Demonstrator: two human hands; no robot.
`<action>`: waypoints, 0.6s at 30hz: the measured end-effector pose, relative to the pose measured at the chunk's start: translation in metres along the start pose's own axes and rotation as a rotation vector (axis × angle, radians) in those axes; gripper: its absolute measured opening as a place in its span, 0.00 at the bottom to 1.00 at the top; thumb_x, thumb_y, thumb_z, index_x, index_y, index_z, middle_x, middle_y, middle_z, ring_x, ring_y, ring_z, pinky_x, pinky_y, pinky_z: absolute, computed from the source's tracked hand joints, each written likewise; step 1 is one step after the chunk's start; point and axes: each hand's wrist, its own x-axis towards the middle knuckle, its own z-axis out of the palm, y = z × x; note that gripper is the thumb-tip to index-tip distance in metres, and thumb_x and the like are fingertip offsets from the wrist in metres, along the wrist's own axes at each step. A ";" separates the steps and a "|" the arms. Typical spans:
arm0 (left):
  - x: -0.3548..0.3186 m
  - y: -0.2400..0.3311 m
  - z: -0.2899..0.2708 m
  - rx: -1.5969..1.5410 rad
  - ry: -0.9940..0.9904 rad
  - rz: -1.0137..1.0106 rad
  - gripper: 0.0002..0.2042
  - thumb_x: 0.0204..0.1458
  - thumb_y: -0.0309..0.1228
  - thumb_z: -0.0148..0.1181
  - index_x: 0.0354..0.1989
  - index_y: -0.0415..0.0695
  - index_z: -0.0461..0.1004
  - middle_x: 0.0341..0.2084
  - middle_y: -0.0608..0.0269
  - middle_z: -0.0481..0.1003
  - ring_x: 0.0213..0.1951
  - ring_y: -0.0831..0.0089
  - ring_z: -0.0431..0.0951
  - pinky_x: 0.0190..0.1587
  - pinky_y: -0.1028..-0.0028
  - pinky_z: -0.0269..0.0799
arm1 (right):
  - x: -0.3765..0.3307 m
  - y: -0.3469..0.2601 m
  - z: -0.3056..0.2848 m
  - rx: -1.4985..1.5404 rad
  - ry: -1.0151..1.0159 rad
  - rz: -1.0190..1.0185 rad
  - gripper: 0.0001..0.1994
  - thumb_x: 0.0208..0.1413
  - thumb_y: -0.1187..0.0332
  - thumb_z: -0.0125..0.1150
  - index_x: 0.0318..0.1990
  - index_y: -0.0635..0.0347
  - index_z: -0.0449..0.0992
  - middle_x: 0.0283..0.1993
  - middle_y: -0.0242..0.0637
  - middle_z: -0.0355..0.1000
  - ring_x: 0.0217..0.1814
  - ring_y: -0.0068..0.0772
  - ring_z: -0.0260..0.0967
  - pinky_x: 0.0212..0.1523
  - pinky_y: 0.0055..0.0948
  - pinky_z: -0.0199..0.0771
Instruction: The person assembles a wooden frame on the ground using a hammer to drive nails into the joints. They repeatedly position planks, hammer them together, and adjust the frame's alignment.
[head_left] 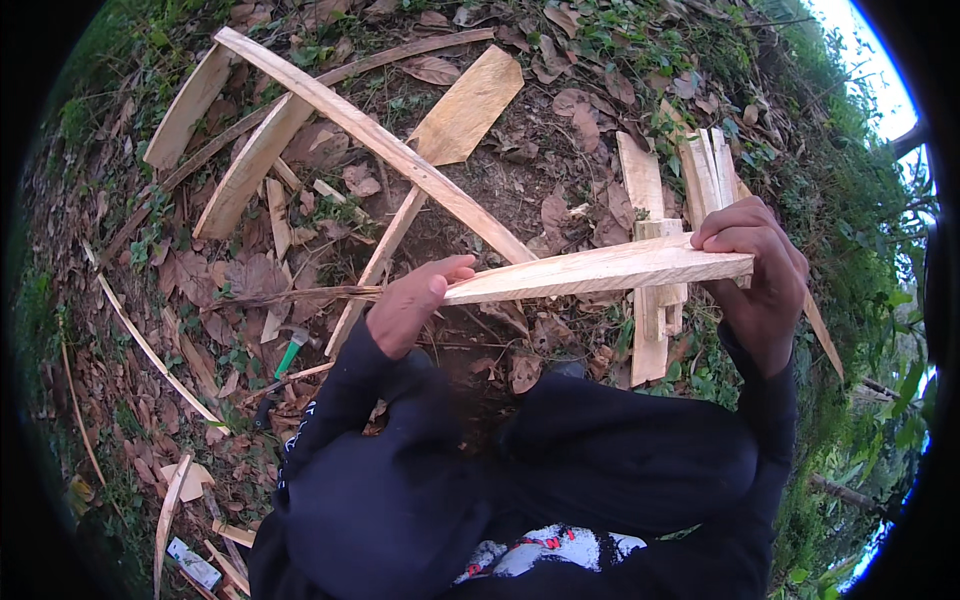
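A pale, freshly cut wooden board [600, 272] spans from one hand to the other in front of my knees, its broad face tilted up and one edge showing. My left hand [402, 308] closes on its narrower left end, thumb and fingers near the tip. Around the wider right end curl the fingers of my right hand [758, 275]. Just beyond the board, a long straight wooden strip [370, 130] slants across the ground, its near end partly behind the board. It crosses over another thin wooden strip [390, 240] and the corner of a flat plank [468, 108].
Split wood pieces [648, 345] lie stacked at the right, with more upright slats [708, 170] behind. Two curved planks [250, 165] rest at the far left. A tool with a green handle [288, 357] lies left of my leg. Dry leaves and plants cover the slope.
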 end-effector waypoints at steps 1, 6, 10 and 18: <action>-0.002 0.001 0.002 -0.122 0.019 0.027 0.28 0.62 0.49 0.53 0.61 0.39 0.68 0.51 0.53 0.73 0.54 0.66 0.72 0.59 0.66 0.65 | -0.006 0.006 0.000 0.060 -0.012 0.072 0.13 0.44 0.73 0.72 0.37 0.62 0.75 0.35 0.38 0.76 0.38 0.34 0.75 0.39 0.30 0.73; -0.007 0.008 -0.006 -0.029 0.026 -0.057 0.34 0.59 0.56 0.51 0.60 0.36 0.67 0.45 0.61 0.75 0.41 0.77 0.75 0.42 0.75 0.73 | -0.015 0.008 0.003 0.383 0.008 0.555 0.17 0.50 0.71 0.71 0.45 0.67 0.74 0.38 0.35 0.75 0.43 0.21 0.72 0.43 0.23 0.71; -0.003 -0.010 -0.013 -0.085 0.094 -0.029 0.20 0.62 0.42 0.54 0.52 0.37 0.70 0.38 0.66 0.76 0.39 0.82 0.74 0.42 0.79 0.71 | -0.013 0.024 0.005 0.573 -0.030 0.806 0.17 0.58 0.66 0.64 0.50 0.68 0.72 0.40 0.35 0.75 0.43 0.18 0.73 0.44 0.21 0.73; 0.004 -0.042 -0.025 -0.624 0.134 -0.361 0.15 0.67 0.38 0.48 0.47 0.37 0.70 0.40 0.61 0.77 0.40 0.79 0.78 0.43 0.78 0.74 | -0.022 0.056 0.020 1.407 0.001 1.154 0.18 0.62 0.65 0.58 0.49 0.75 0.70 0.43 0.46 0.78 0.39 0.28 0.81 0.37 0.17 0.85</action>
